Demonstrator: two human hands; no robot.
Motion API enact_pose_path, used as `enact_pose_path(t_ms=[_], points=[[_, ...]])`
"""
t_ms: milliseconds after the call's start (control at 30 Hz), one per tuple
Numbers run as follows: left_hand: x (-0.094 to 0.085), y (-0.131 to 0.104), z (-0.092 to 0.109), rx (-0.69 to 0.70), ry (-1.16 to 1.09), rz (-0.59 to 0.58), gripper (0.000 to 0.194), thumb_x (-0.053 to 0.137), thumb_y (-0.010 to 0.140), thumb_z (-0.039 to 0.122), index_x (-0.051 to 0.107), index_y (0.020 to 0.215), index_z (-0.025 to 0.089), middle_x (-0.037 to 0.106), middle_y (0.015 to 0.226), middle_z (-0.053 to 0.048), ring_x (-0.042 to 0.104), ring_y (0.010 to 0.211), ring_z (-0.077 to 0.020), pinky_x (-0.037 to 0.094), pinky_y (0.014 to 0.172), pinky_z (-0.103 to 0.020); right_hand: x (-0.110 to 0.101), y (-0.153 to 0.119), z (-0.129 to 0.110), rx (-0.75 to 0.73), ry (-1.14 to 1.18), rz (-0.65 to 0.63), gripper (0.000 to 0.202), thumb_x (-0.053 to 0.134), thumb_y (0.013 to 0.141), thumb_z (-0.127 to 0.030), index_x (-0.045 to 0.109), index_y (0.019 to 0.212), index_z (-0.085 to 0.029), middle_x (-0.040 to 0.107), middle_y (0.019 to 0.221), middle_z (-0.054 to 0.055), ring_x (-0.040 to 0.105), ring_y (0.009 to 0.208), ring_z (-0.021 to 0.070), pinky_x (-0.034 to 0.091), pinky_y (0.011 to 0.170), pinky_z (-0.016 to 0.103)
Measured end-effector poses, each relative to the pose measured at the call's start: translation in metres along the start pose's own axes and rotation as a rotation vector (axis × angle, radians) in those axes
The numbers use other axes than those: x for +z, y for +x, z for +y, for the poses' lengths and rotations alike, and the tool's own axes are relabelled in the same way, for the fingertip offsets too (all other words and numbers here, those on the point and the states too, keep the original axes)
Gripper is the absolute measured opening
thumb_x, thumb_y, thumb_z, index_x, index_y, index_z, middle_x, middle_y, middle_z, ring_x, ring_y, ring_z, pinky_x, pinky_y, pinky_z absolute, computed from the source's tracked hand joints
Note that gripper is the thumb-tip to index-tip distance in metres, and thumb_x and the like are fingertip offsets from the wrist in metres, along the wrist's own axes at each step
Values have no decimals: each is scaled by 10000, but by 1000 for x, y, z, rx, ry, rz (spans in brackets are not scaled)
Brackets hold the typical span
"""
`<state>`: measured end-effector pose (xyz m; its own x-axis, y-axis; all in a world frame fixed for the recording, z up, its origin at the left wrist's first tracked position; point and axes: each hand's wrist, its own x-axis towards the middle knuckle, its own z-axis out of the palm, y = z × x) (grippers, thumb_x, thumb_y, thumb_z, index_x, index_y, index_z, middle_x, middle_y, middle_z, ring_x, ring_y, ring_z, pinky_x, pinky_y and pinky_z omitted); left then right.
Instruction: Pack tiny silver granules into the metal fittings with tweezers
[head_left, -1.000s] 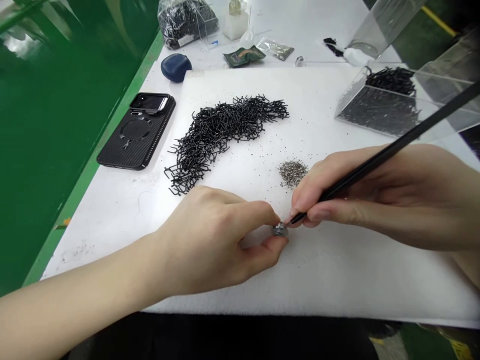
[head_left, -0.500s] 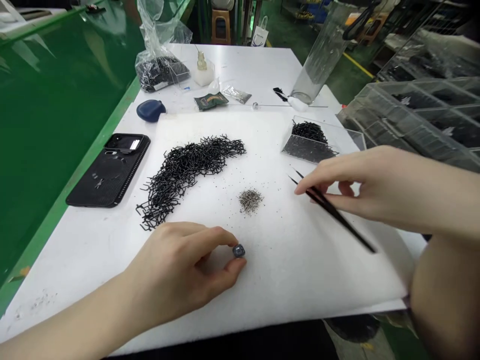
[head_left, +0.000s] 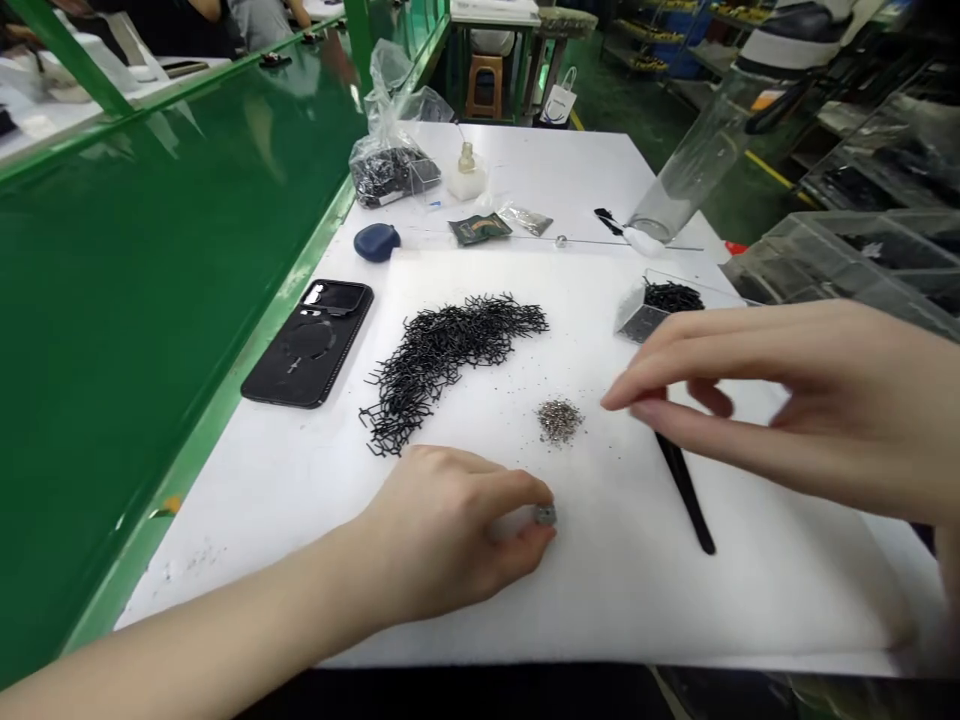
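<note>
My left hand rests low on the white mat, thumb and index finger pinching a small grey metallic piece. My right hand hovers at the right, its thumb and index fingertips slightly apart with nothing visible between them. Black tweezers slant beneath that hand, their upper part hidden by the fingers. Between the hands and a bit farther off lies a small pile of tiny shiny bits. A curved heap of short black bent pieces spreads beyond my left hand.
A clear box of black pieces stands just beyond my right hand. To the left lie a black phone case and a blue object. Farther back are a plastic bag, a small bottle and a tall clear bottle.
The view has turned left. My right hand has let go of the tweezers, whose tips no longer show past the fingers. My left hand still pinches the small piece, which looks tilted differently.
</note>
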<state>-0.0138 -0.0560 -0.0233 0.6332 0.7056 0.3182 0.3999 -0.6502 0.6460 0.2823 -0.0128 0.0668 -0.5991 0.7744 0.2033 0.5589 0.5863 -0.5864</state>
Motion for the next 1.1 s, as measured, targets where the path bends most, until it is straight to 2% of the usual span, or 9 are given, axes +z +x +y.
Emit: enact_pose_path(t_ms=[33,133,200,300,400,633,833,967,1100], points=[[0,-1,0,-7,0,-8,174,786,1003,153,919,1102,204,741,622,58,683,522,-153,505,567,-271,7,13,-4,-44,-5,-76,122,824,1089,-316,941,1077,-349,914,979,32,801,755,217,592,561,344],[3,-3,-2,-20,0,-27,182,808,975,163,915,1113,214,783,668,43,721,563,-178,518,571,-289,37,55,-7,-178,-14,-129,216,749,1111,-274,962,1106,-301,938,1078,56,863,889,248,672,780,385],[4,-4,-3,-25,1,-49,174,811,973,175,908,1112,216,790,674,41,731,578,-188,504,564,-294,59,80,-3,-198,-29,-178,226,764,1094,-251,973,1171,-289,937,1161,63,877,991,260,689,895,402],[6,-3,-3,-41,2,-87,133,798,982,197,891,1077,209,780,666,32,717,579,-196,470,550,-304,85,103,3,-208,-76,-192,248,767,1055,-180,985,1087,-294,910,1155,69,841,1019,273,655,881,408],[7,0,-2,-57,-8,-116,95,787,975,198,873,1015,200,781,687,18,722,609,-205,460,561,-315,97,109,8,-219,-99,-183,264,762,1040,-160,979,969,-291,888,1090,90,801,1017,298,615,825,417],[6,3,-3,-80,-56,-117,72,811,967,199,858,916,217,733,734,12,692,638,-199,428,556,-322,92,104,5,-183,42,-91,213,784,1073,-314,990,1026,-340,927,1123,62,853,1006,296,693,898,459],[5,4,-4,-104,-196,-36,125,840,937,207,927,1026,207,807,856,-4,665,599,-143,516,574,-289,83,101,0,-5,116,27,177,777,1072,-347,947,1068,-297,961,1162,60,888,1056,303,702,826,418],[1,6,-3,-105,-316,15,136,842,895,214,915,1006,189,865,933,-28,743,659,-143,610,623,-260,79,88,2,57,162,101,155,775,1090,-390,862,1047,-269,936,1031,65,893,957,276,711,811,400],[-7,6,2,-107,-359,30,138,827,854,183,904,969,178,852,817,5,776,661,-136,598,604,-216,65,62,-1,99,189,216,135,805,1096,-417,841,1044,-297,900,941,42,865,847,253,694,702,383]])
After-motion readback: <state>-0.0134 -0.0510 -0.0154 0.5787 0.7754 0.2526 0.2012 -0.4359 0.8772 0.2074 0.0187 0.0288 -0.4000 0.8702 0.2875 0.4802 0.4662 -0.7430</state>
